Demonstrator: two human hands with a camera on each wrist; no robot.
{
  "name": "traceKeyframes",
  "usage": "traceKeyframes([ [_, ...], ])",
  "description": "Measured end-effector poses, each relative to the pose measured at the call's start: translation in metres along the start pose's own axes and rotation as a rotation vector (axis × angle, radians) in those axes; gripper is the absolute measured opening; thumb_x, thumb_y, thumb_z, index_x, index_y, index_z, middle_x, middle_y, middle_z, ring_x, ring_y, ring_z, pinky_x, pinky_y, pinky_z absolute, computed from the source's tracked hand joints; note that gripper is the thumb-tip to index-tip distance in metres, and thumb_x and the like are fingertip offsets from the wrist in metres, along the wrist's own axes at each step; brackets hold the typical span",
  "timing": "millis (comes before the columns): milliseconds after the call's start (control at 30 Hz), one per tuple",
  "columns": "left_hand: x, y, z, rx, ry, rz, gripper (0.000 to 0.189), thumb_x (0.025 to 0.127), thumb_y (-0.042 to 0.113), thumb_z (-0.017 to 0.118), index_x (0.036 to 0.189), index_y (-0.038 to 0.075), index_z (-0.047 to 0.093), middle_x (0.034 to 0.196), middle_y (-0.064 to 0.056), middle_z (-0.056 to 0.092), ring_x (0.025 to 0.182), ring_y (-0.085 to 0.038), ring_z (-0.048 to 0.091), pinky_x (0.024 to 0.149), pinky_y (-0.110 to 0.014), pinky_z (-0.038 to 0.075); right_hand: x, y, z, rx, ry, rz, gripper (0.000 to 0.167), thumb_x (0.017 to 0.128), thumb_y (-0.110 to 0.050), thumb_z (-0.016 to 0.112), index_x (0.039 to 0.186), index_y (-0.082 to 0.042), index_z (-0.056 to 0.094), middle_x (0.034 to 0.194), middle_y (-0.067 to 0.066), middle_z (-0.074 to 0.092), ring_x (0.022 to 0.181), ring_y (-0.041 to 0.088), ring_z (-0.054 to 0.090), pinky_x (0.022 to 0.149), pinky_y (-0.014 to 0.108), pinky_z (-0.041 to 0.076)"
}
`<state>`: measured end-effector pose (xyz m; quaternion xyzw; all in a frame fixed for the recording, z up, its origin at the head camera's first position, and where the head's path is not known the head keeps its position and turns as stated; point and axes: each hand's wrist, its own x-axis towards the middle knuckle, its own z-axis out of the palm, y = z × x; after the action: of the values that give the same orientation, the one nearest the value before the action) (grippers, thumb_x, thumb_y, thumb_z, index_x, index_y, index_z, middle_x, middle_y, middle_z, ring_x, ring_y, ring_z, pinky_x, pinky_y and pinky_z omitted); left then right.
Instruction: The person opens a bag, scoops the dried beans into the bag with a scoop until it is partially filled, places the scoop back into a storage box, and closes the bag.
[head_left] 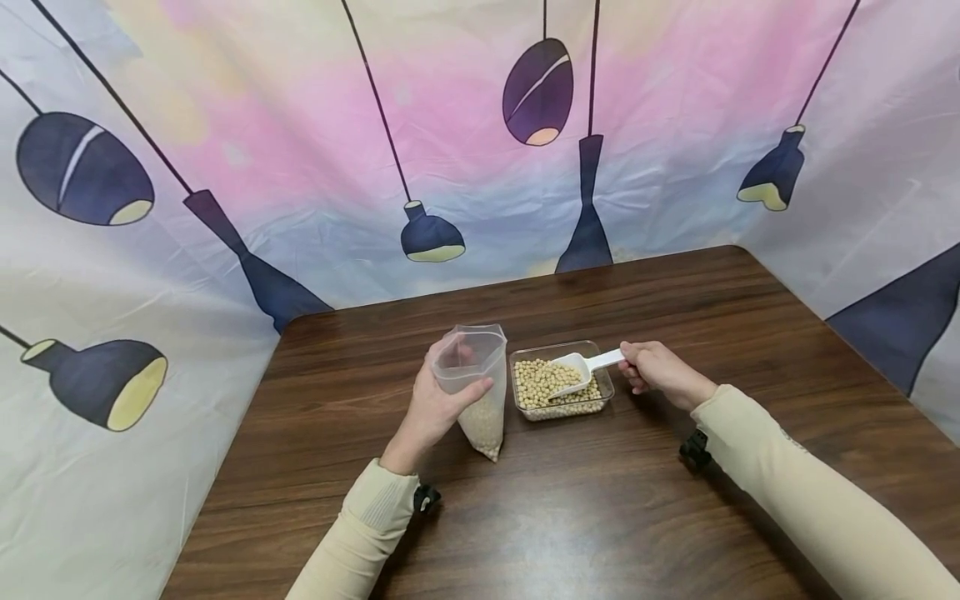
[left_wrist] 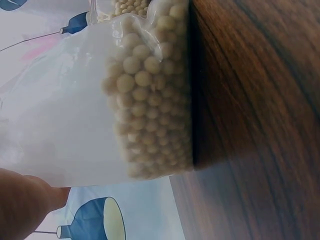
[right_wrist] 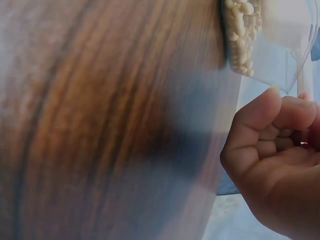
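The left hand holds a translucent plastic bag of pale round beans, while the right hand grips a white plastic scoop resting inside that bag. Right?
Not quite: the head view shows the white plastic scoop in the beans inside the clear rectangular plastic container, not in the bag. The rest holds.

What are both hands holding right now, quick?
Left hand: closed around a clear plastic bag of beans.
Right hand: closed on the handle of a white scoop.
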<state>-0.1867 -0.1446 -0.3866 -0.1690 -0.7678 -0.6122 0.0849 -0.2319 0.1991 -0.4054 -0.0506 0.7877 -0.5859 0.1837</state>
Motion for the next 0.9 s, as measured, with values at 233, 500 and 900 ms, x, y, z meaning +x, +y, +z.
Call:
traceKeyframes([
  [233,-0.001,0.0,-0.001,-0.006,0.0,-0.009,0.074,0.08,0.006,0.079,0.142,0.013,0.041,0.124,-0.016,0.054,0.114,-0.031,0.053,0.092,-0.045,0.045,0.001,0.003,-0.009,0.134,-0.058,0.04,0.04,0.108,-0.025,0.022,0.081,-0.006,0.046,0.07,0.0,0.038,0.06,0.011,0.041,0.065,0.029,0.044],
  [500,-0.001,-0.001,-0.001,-0.018,0.002,-0.006,0.072,0.079,0.004,0.079,0.141,0.011,0.042,0.125,-0.017,0.054,0.114,-0.032,0.053,0.092,-0.045,0.046,-0.001,-0.004,-0.015,0.281,-0.077,0.038,0.039,0.108,-0.033,0.02,0.089,-0.006,0.041,0.074,0.001,0.036,0.062,0.012,0.038,0.067,0.029,0.04],
  [900,-0.001,-0.001,-0.002,-0.009,-0.006,-0.007,0.073,0.08,0.005,0.079,0.142,0.01,0.041,0.125,-0.017,0.053,0.115,-0.032,0.053,0.093,-0.046,0.045,-0.009,-0.03,-0.02,0.398,-0.038,-0.037,0.039,0.106,-0.039,0.026,0.094,-0.004,0.04,0.076,0.001,0.038,0.063,0.014,0.037,0.067,0.029,0.04],
])
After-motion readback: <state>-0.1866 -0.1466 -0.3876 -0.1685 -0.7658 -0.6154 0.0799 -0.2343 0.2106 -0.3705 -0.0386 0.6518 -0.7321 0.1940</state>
